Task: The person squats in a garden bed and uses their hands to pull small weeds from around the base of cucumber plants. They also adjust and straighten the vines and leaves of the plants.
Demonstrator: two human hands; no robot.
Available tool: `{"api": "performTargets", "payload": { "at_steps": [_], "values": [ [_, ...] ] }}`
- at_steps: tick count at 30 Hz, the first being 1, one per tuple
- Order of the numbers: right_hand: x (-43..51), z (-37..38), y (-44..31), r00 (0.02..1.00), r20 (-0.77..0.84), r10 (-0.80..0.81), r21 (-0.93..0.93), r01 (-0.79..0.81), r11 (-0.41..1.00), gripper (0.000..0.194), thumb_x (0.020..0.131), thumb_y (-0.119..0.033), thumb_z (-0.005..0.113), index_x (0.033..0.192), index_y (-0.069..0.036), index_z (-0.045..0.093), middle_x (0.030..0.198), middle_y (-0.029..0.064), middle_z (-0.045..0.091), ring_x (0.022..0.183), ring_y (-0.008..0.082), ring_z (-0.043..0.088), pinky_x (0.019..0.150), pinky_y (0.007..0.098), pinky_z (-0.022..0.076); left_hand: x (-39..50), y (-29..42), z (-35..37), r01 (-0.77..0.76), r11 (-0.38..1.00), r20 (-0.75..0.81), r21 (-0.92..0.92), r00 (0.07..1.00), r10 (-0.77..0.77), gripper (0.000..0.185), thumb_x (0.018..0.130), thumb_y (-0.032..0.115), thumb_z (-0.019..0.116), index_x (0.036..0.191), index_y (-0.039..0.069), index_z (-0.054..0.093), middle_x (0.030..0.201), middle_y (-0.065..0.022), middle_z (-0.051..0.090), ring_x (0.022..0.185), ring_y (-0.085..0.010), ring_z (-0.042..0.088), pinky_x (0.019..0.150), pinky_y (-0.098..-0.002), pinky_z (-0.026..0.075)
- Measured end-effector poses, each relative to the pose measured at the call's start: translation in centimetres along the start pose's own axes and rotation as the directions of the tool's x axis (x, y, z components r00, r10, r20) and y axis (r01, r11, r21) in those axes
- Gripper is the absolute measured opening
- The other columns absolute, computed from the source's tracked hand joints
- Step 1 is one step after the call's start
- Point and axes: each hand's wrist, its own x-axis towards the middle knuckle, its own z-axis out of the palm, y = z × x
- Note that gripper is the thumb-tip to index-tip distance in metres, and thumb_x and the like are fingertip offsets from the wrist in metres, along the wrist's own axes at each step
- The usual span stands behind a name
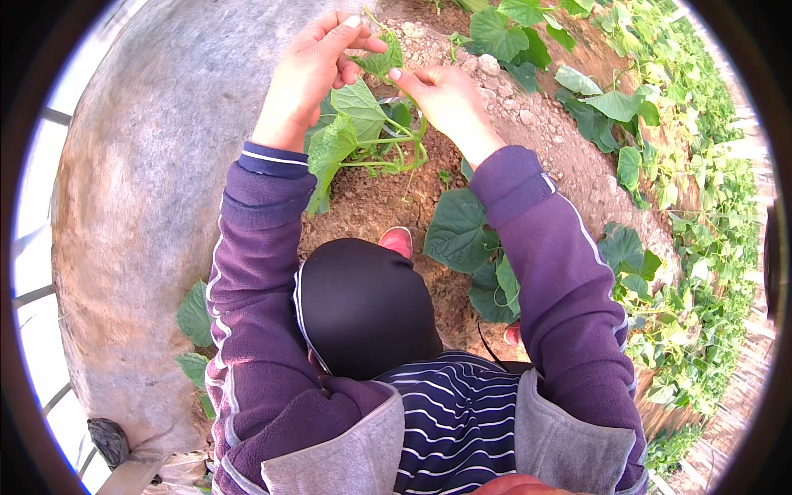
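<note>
A vine plant with lobed green leaves, likely a cucumber vine (416,148), stands in front of me, its stem bending upward. My right hand (450,102) pinches the upper stem between thumb and index finger, just beside a small young leaf (382,60). To the left of that leaf, my left hand (318,68) is raised with its fingers curled; whether a thin tendril lies between them cannot be made out. Larger leaves (359,111) hang below my left hand. A slender tendril (374,18) rises beside its fingertips.
A pale sheet-like wall (142,185) curves along the left. Other vines with broad leaves (461,232) grow from bare soil (346,204) on the right, near my right sleeve. Dry clods (489,65) cover the raised ground ahead. My bent knee (368,306) and red shoe (397,240) are below.
</note>
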Motion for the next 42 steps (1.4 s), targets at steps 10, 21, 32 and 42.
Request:
{"api": "performTargets", "payload": {
  "at_steps": [10,21,32,42],
  "values": [
    [0.7,0.5,0.5,0.989,0.014,-0.149,-0.15,0.149,0.977,0.046,0.083,-0.049,0.065,0.073,-0.004,0.068,0.054,0.0132,0.052,0.053,0.0269,0.052,0.054,0.0401,0.042,2.4,-1.3,-1.0,-0.537,0.29,0.382,0.792,0.808,0.449,0.01,0.079,0.017,0.064,0.087,0.014,0.069,0.102,-0.0037,0.066,0.087,-0.0234,0.063,0.074,-0.0345,0.051],
    [0.7,0.0,-0.1,0.995,0.057,-0.084,-0.19,0.093,0.977,0.046,0.082,-0.053,0.063,0.082,-0.008,0.072,0.06,0.0155,0.059,0.062,0.0316,0.061,0.061,0.0417,0.0475,1.4,1.4,-0.1,-0.588,0.203,0.464,0.783,0.769,0.439,0.004,0.071,0.013,0.062,0.072,0.009,0.061,0.081,-0.0057,0.062,0.068,-0.0304,0.062,0.059,-0.0401,0.049],
    [1.5,0.1,1.9,0.999,0.0,-0.054,-0.144,0.054,0.988,0.053,0.085,-0.055,0.062,0.073,-0.004,0.067,0.047,0.0065,0.043,0.046,0.0163,0.042,0.05,0.0362,0.0372,-0.5,0.7,0.3,-0.562,0.622,-0.009,0.545,0.738,0.675,0.013,0.081,0.015,0.058,0.08,0.003,0.062,0.093,-0.0098,0.065,0.083,-0.0228,0.057,0.075,-0.0324,0.045],
    [1.3,-1.0,0.9,0.999,0.031,0.007,0.011,-0.007,1.0,0.038,0.085,-0.034,0.067,0.078,0.003,0.061,0.058,0.0113,0.05,0.051,0.0176,0.046,0.05,0.0349,0.0358,-6.3,-13.5,5.6,0.149,0.889,0.191,0.434,0.949,-0.252,0.02,0.084,0.02,0.071,0.094,0.003,0.065,0.076,-0.0016,0.061,0.062,-0.0053,0.052,0.057,-0.0244,0.044]
  ]
}}
